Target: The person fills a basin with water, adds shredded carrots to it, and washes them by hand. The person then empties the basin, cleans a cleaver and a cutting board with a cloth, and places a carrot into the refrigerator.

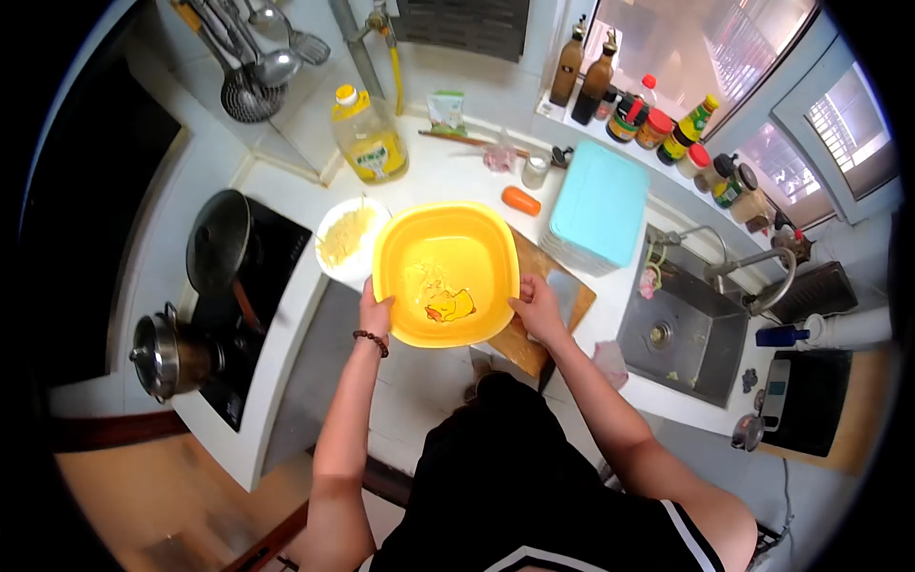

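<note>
A yellow plastic basin (481,238) with a duck picture on its bottom is held up in front of me. My left hand (376,313) grips its left rim, with a beaded bracelet on the wrist. On the opposite side my right hand (538,307) has hold of the right rim. A little clear liquid seems to lie in the basin. Behind it to the left stands a white plate (329,262) of pale yellow shreds (348,234). Partly hidden under the basin's right side are a wooden cutting board (581,303) and a knife blade (560,286).
A carrot (521,200) lies by a light-blue lidded container (600,205). An oil jug (372,138) stands at the back wall. The sink (686,324) is at the right; the stove holds a wok (219,238) and a steel pot (167,357) at the left.
</note>
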`<state>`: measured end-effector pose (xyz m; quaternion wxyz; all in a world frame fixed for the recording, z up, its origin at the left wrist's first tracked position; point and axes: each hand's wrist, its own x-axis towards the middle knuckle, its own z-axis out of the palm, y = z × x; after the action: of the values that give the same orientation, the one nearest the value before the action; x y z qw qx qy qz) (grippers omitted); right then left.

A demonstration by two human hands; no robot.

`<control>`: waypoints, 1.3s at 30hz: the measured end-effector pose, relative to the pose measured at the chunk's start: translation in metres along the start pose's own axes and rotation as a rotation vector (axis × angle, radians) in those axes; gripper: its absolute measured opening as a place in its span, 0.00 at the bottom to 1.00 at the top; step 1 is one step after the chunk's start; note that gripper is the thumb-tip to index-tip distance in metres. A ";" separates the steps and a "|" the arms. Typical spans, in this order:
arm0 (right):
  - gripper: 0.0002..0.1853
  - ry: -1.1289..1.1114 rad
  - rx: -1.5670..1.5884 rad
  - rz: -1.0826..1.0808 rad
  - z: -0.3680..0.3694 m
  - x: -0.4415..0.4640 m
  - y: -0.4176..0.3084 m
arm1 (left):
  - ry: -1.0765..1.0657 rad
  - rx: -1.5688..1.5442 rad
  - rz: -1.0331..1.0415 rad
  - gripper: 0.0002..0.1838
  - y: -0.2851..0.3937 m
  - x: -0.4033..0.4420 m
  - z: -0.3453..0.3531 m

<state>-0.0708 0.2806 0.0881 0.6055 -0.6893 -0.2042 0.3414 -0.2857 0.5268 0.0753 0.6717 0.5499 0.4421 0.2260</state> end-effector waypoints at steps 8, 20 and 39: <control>0.19 0.211 -0.112 0.069 0.021 0.102 0.030 | -0.084 0.002 -0.031 0.33 0.006 0.125 0.011; 0.15 0.452 -0.138 0.189 0.031 0.136 0.045 | -0.382 0.132 -0.036 0.31 -0.024 0.253 0.038; 0.18 0.561 -0.134 0.141 0.051 0.083 0.055 | -0.410 0.392 0.071 0.25 -0.026 0.232 0.036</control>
<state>-0.0581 0.3637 0.0146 0.5664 -0.8076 -0.0027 0.1644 -0.1429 0.6829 -0.0294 0.6196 0.7185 0.3129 0.0439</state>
